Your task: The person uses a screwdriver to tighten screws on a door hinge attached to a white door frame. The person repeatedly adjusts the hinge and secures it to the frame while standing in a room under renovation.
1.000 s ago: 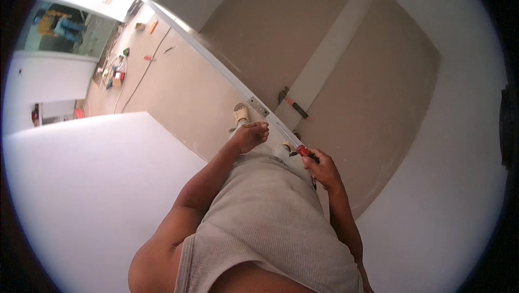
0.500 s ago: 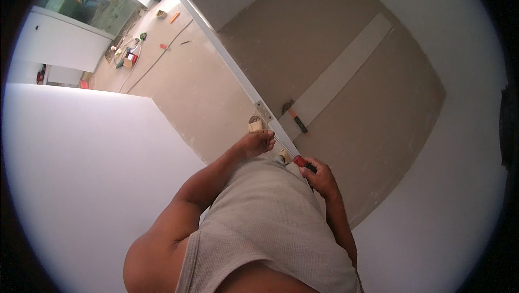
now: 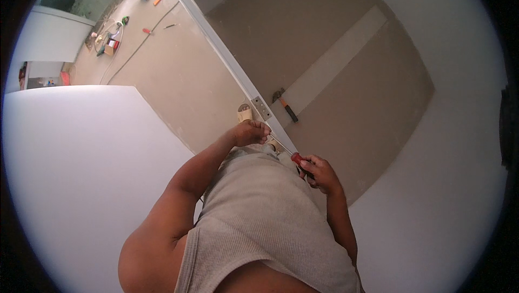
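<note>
Status of work: a metal plate (image 3: 261, 108) is sitting on the white panel edge (image 3: 227, 65), just beyond the hands, so its placement is appearing done. The plate is showing dark spots, but whether these are bare holes or seated screw heads cannot be told; full fixing is therefore going unconfirmed.

The right hand (image 3: 321, 174) is clamping the red handle of a screwdriver (image 3: 297, 158), its shaft slanting toward the left hand (image 3: 252, 133). The left hand is holding its fingertips drawn together at the shaft's tip; whether they are pinching the tip itself or a small part is not showing. The screwdriver is lying between the two hands, near the plate, and its tip is not engaging it. In this report's judgement, driving is not under way at this moment, and any fastening is pending.

A hammer (image 3: 286, 107) is lying unused on the floor (image 3: 373, 98), partly across a pale strip (image 3: 335, 58).
</note>
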A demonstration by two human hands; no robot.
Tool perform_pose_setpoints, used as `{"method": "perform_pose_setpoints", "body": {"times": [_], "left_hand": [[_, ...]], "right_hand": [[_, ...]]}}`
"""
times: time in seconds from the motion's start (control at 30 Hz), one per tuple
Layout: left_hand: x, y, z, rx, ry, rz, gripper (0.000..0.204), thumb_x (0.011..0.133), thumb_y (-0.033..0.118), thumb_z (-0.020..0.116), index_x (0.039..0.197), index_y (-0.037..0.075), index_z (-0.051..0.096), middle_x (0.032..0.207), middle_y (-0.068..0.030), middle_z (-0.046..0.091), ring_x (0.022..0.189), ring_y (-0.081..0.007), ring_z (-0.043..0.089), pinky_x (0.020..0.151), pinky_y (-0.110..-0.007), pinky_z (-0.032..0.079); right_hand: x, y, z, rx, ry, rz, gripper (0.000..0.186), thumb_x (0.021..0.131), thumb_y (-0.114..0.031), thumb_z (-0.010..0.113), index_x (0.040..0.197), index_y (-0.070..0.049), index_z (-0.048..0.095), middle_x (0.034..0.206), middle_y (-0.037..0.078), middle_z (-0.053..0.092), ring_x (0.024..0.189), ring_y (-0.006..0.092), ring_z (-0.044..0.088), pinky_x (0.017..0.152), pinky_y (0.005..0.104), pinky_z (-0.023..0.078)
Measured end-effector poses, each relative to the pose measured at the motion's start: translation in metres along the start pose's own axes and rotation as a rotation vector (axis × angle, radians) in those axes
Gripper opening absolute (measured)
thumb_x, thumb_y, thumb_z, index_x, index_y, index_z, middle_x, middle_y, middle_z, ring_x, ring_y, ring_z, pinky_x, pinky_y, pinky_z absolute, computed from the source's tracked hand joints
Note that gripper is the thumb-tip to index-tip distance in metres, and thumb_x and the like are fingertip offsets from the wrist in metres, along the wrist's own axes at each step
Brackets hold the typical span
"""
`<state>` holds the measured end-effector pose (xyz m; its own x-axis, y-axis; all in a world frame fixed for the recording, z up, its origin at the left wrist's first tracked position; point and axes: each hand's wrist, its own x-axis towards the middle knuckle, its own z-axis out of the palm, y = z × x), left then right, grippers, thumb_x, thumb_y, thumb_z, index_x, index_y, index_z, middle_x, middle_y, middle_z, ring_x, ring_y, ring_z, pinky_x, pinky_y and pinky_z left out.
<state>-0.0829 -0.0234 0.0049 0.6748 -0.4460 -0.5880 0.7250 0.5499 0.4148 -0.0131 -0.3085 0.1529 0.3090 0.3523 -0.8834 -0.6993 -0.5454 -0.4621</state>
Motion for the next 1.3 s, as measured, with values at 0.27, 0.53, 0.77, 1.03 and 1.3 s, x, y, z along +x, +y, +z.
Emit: {"method": "perform_pose_setpoints", "body": {"times": [0.27, 0.53, 0.77, 1.03, 1.3], "left_hand": [[0.027, -0.010, -0.007, -0.608, 0.146, -0.084, 0.015, 0.092, 0.015, 0.060, 0.098, 0.002, 0.060, 0.079, -0.0003, 0.058, 0.065, -0.0092, 0.055, 0.063, -0.022, 0.049], [0.038, -0.013, -0.013, -0.727, 0.225, -0.149, 0.020, 0.099, 0.015, 0.046, 0.108, 0.001, 0.056, 0.074, 0.0011, 0.051, 0.061, -0.0092, 0.049, 0.058, -0.023, 0.046], [0.055, -0.016, -0.025, -0.673, 0.197, -0.132, 0.021, 0.099, 0.019, 0.042, 0.103, 0.008, 0.059, 0.068, 0.0029, 0.044, 0.058, -0.0095, 0.041, 0.055, -0.024, 0.039], [0.059, -0.016, -0.028, -0.643, 0.272, -0.179, 0.021, 0.099, 0.018, 0.041, 0.101, 0.009, 0.060, 0.069, 0.0032, 0.043, 0.058, -0.0090, 0.039, 0.055, -0.025, 0.040], [0.057, -0.013, -0.030, -0.681, 0.234, -0.189, 0.022, 0.099, 0.018, 0.040, 0.104, 0.008, 0.059, 0.069, 0.0031, 0.042, 0.059, -0.0093, 0.039, 0.057, -0.025, 0.040]], "right_hand": [[0.004, -0.026, 0.046, -0.591, 0.325, -0.292, 0.044, 0.078, -0.020, 0.070, 0.113, -0.003, 0.053, 0.108, 0.018, 0.058, 0.097, 0.0313, 0.059, 0.084, 0.0424, 0.046], [0.029, -0.042, 0.081, -0.840, 0.470, -0.324, 0.042, 0.075, -0.017, 0.071, 0.112, -0.004, 0.054, 0.106, 0.016, 0.056, 0.097, 0.0312, 0.058, 0.086, 0.0425, 0.045], [0.049, -0.061, 0.103, -0.955, 0.464, -0.288, 0.047, 0.080, -0.019, 0.069, 0.119, -0.005, 0.048, 0.110, 0.016, 0.050, 0.098, 0.0327, 0.058, 0.081, 0.0434, 0.048], [0.055, -0.080, 0.112, -1.011, 0.437, -0.232, 0.047, 0.080, -0.018, 0.069, 0.119, -0.004, 0.048, 0.109, 0.016, 0.051, 0.096, 0.0309, 0.059, 0.079, 0.0412, 0.050], [0.056, -0.088, 0.120, -1.026, 0.453, -0.203, 0.046, 0.080, -0.017, 0.068, 0.119, -0.003, 0.048, 0.108, 0.016, 0.051, 0.094, 0.0319, 0.060, 0.077, 0.0418, 0.051]]}}
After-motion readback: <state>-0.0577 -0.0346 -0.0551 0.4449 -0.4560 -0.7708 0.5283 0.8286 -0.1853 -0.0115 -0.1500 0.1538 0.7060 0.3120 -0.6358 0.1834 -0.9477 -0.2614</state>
